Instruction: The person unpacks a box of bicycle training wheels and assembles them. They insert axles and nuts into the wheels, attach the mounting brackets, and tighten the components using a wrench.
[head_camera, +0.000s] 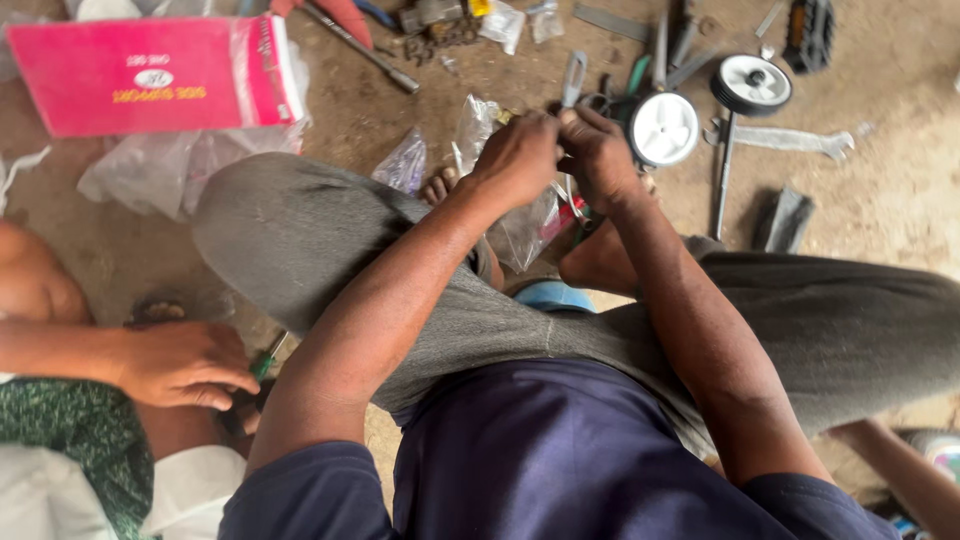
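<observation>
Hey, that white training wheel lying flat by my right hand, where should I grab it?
Probably take the white training wheel by its rim on the far right edge, coming from above. It lies flat, disc face up, and your right hand and tools crowd its left side.

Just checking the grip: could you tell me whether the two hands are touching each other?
Touching: the head view shows the left hand pressed against the right hand.

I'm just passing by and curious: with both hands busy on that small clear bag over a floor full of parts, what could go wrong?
The left hand and right hand pinch a clear plastic bag over the dirt floor; any small parts inside could spill and get lost. Loose tools lie close to the bare foot, which might get hurt.
</observation>
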